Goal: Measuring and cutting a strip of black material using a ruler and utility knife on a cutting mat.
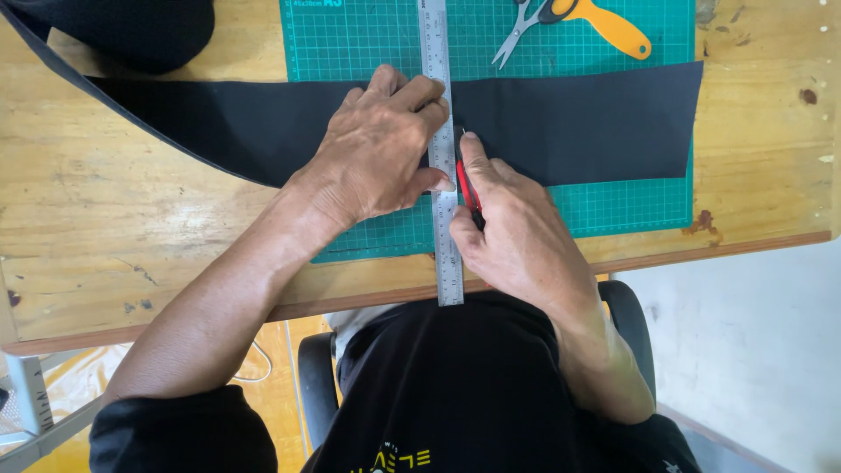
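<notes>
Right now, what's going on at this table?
A seated person is cutting a strip of black fabric laid across a green cutting mat on a wooden table. The left hand presses a metal ruler flat over the fabric. The right hand holds a red-handled knife against the ruler's edge, its tip on the fabric. Scissors with an orange handle lie unused at the mat's far side.

Worn, scratched wooden surface (105, 228) with a few stains. Pale grey floor (745, 350) underneath, black chair (311, 385) tucked in.
</notes>
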